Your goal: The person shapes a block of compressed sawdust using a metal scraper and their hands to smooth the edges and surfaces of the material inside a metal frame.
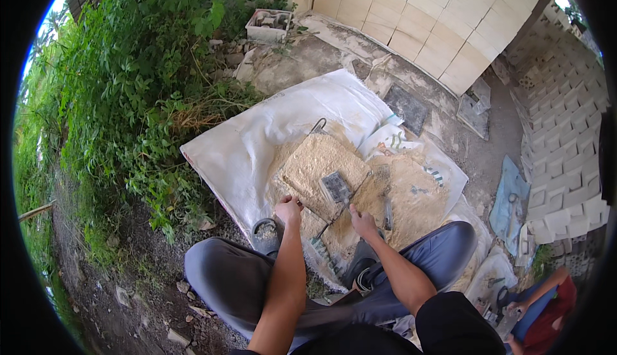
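A square mould [324, 156] heaped with pale tan, sandy powder lies in front of me, with a wire loop handle [318, 125] at its far corner. On the powder rests the dark rectangular blade of a trowel [335, 186]. My right hand [364, 222] is closed round the handle end of the trowel, at the near right side. Beside the near left edge of the mould, my left hand [289, 210] has its fingers curled together; what they hold, if anything, is too small to make out.
A white woven sack [247, 140] lies under the mould, with loose powder [414, 191] on the right. Dark slabs [407, 109], stacked cream tiles [418, 17] and a crate [268, 26] stand beyond. Plants [141, 85] grow left. A person in red [551, 316] works at lower right.
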A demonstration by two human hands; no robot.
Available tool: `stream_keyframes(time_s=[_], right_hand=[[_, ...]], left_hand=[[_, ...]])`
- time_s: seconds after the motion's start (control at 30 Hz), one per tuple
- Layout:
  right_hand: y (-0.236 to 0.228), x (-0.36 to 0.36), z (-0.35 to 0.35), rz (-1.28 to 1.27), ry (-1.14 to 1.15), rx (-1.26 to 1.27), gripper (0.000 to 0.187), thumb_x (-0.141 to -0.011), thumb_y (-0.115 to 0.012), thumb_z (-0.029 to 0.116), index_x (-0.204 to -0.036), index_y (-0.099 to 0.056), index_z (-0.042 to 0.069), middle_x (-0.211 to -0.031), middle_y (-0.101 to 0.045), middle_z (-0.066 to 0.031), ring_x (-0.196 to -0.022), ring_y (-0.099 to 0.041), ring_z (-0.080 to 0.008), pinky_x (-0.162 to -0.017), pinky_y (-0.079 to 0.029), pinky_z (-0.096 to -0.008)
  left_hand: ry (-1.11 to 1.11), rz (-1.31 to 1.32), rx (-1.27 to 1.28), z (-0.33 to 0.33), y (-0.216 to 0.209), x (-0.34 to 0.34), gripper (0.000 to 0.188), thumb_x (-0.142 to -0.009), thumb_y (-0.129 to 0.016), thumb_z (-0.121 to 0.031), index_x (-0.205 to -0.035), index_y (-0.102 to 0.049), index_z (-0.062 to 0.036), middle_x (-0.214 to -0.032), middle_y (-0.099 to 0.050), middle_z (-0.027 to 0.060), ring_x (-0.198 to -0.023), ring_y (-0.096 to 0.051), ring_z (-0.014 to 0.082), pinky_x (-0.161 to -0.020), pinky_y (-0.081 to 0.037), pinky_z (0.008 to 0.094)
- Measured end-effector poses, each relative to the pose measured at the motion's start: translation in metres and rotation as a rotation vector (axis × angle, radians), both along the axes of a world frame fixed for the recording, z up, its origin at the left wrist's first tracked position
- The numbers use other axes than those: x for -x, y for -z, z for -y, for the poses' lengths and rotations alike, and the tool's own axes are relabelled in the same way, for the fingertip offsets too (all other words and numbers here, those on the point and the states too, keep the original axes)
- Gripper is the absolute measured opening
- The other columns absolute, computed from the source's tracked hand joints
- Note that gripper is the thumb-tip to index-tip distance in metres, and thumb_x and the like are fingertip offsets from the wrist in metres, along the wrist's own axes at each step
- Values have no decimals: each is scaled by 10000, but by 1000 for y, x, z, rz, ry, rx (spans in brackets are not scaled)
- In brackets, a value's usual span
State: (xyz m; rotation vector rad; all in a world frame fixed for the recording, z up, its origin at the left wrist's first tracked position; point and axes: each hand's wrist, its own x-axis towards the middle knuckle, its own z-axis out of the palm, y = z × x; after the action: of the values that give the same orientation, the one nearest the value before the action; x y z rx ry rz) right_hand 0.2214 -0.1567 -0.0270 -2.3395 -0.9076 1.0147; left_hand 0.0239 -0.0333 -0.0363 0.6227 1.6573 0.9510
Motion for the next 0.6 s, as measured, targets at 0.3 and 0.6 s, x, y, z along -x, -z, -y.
stream_keyframes(time_s=[0.3, 0.6], right_hand=[[-107, -19, -49, -9, 195, -332, 741, -926, -334, 596, -642, -591, -38, -613, -583, -212, -661, -592, -372, -673, -426, -460], [-87, -32, -47, -224, 399, -331, 717, -912, -325, 652, -549, -457, 48, -468, -414, -23, -431, -416, -164, -459, -327, -329]], left_hand=[[235, -1177, -451, -35, -14, -38, 659, -916, -421, -379, -1392, -285, 55, -1467, -180, 297, -1391, -128, 407, -1145, -102, 485], [733, -993, -876, -100, -24, -75, 642, -915, -467, -455, -1400, -368, -45, -1468, -299, 196, -1376, -233, 355, -1141, -157, 439]])
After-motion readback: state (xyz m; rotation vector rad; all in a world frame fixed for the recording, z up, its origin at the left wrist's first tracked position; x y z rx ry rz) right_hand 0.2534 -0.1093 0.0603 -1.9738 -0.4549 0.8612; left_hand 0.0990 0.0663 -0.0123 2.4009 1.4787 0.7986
